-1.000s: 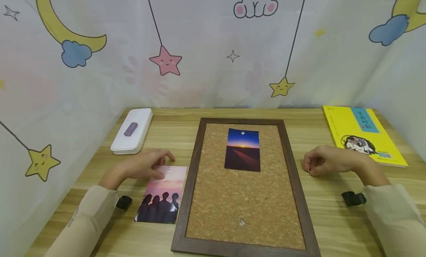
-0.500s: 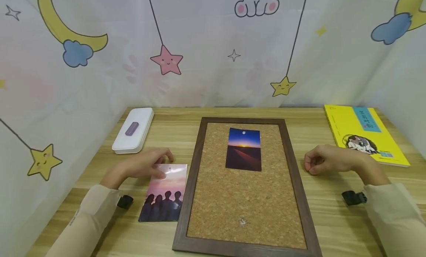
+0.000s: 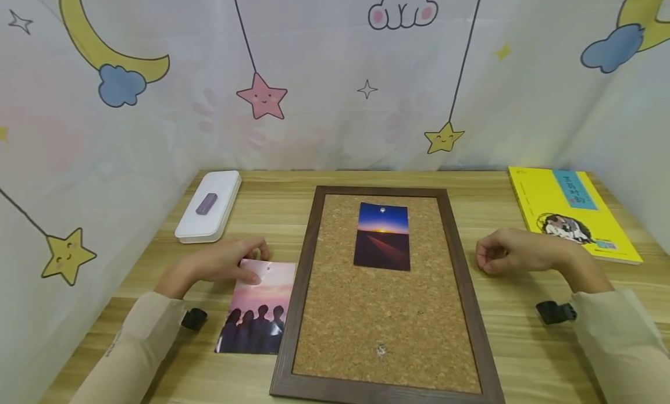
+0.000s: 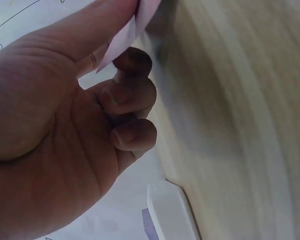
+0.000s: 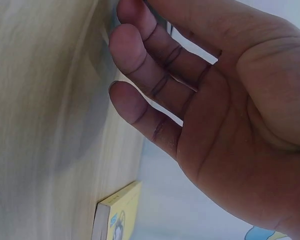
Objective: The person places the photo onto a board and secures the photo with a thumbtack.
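Note:
My left hand (image 3: 222,261) pinches the upper left corner of a photo (image 3: 256,311) with a pink sky and several dark silhouettes, its lower end at the cork board's left frame. The photo's pale corner (image 4: 121,45) shows between thumb and fingers in the left wrist view. To the right of the board, my right hand (image 3: 515,253) holds thumb and index fingertips together low over the table. A tiny shiny push pin showed there earlier and is now hidden. Its other fingers (image 5: 127,47) curl loosely in the right wrist view.
The brown-framed cork board (image 3: 387,311) lies mid-table. A sunset photo (image 3: 382,241) hangs on it by a silver push pin (image 3: 382,210); a small clear pin (image 3: 381,350) sits lower. A white case (image 3: 220,215) with a purple block (image 3: 206,203) lies left, a yellow book (image 3: 544,189) right.
The silhouette photo in my left hand has shifted slightly at its lower end. A shiny glint at my right fingertips has gone out of sight. Both hands otherwise stay nearly in place.

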A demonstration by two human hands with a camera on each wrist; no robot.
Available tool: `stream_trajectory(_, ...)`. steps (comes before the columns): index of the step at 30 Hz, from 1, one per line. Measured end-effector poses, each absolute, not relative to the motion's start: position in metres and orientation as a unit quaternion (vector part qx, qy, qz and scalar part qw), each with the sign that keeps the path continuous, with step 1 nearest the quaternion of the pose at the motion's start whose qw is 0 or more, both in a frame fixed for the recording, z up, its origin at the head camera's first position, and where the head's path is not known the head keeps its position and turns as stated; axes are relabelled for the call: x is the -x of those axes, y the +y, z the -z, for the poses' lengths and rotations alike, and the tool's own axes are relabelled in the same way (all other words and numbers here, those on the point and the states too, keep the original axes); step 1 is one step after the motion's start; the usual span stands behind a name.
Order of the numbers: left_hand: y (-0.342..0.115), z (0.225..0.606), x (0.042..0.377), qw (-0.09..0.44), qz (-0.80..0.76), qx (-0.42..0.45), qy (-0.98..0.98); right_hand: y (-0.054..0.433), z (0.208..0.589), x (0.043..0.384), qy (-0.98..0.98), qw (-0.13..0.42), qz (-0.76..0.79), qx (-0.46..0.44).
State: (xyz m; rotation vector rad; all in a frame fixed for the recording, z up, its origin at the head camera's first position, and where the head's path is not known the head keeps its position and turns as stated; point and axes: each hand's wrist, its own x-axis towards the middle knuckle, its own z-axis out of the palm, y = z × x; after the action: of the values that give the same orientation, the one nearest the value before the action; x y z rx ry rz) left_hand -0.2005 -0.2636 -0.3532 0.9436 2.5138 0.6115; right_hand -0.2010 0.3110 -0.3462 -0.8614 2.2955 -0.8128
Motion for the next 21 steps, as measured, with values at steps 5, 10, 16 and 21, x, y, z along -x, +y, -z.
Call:
stream_trajectory(5, -0.266, 0.349, 0.199, 0.199, -0.219, -0.347, 0.89, 0.308, 0.343, 0.201, 0.858, 0.271, 0.299, 0.319)
stream_trajectory(10, -0.269, 0.346, 0.198, 0.213, -0.224, -0.357, 0.881, 0.303, 0.339, 0.198, 0.86, 0.265, 0.295, 0.323)
stream_trajectory(16, -0.273, 0.342, 0.199, 0.22, -0.227, -0.376, 0.871, 0.299, 0.337, 0.197, 0.858, 0.249, 0.295, 0.339)
stream_trajectory(21, -0.28, 0.34, 0.2, 0.232, -0.242, -0.39, 0.857, 0.296, 0.337, 0.197, 0.857, 0.245, 0.296, 0.343)
